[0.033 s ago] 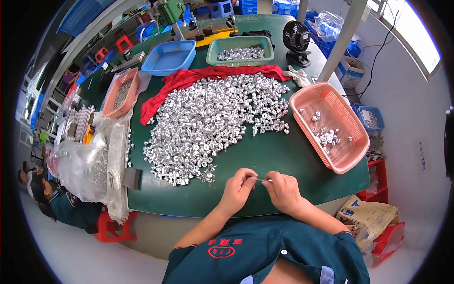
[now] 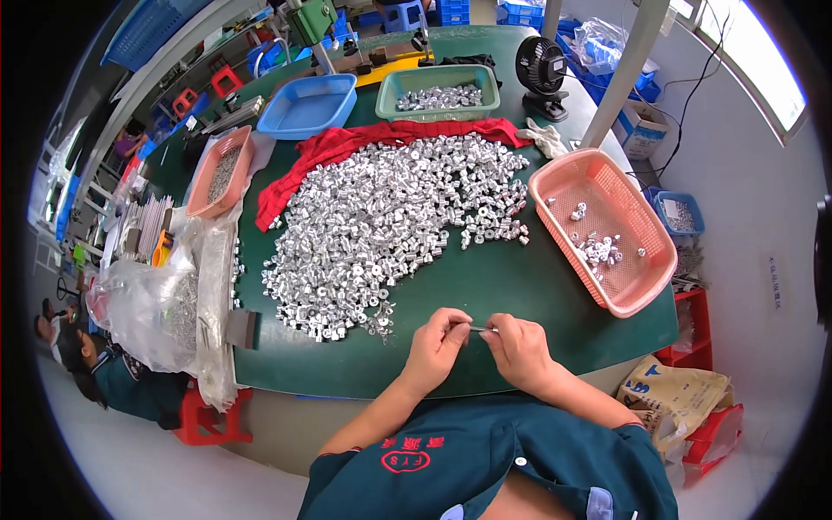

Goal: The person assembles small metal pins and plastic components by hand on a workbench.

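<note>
We see a pale wall [image 2: 737, 217] on the right, with a bright white window [image 2: 754, 78] high up in it. Before us stands a green table [image 2: 520, 282] above a greyish floor [image 2: 286, 425], a pale post [image 2: 614, 87] rising near its right edge. Far off at the left we notice red stools [image 2: 227, 82], and a blue stool [image 2: 403, 15] stands beyond the table's far edge

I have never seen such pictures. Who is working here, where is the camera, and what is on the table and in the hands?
No machine does the handling: you see a person's bare left hand and right hand. The picture comes from a wide fisheye camera worn on the head, looking down, so straight edges look bent. On the green table lies a large heap of small silvery parts, with a red cloth along its far side. A pink basket at right holds more shiny pieces. The hands together hold a thin rod-like piece, too small to tell exactly.
</note>
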{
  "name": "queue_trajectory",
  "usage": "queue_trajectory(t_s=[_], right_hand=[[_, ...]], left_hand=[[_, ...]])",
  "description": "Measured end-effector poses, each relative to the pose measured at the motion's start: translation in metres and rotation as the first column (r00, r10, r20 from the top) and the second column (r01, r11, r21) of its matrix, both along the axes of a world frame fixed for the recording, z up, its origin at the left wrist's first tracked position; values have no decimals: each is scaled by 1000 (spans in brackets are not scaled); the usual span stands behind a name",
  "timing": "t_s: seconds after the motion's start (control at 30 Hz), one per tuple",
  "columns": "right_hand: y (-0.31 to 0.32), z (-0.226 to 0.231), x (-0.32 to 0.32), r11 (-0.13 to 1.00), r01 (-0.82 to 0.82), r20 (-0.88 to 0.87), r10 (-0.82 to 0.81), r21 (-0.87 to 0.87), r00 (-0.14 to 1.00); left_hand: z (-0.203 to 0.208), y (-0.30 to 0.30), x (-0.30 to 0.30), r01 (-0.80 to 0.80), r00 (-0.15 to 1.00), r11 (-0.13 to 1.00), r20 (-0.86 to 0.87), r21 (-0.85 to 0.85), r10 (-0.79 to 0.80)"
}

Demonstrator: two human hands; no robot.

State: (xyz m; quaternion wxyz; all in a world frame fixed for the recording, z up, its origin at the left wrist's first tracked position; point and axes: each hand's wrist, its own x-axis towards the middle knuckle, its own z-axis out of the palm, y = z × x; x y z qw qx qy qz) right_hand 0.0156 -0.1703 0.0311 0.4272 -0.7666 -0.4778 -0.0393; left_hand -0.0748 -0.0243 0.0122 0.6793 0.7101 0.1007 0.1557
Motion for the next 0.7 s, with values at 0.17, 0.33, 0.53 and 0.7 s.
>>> queue_trajectory(t_s=[0.17,0.33,0.53,0.7], right_hand=[[-2,-4,4,998,41,-94,-37,38,995],[-4,8,21,996,5,-723,-71,-93,687],[-6,8,27,995,-96,-893,26,-19,449],[-13,-14,25,987,-153,-806,126,45,578]], left_hand=[[3,-1,8,-21,998,983,58,183,10],[15,11,24,17,988,888,129,459,-86],[7,10,24,-20,986,737,134,676,-97],[10,-6,17,8,999,900,35,435,-26]])
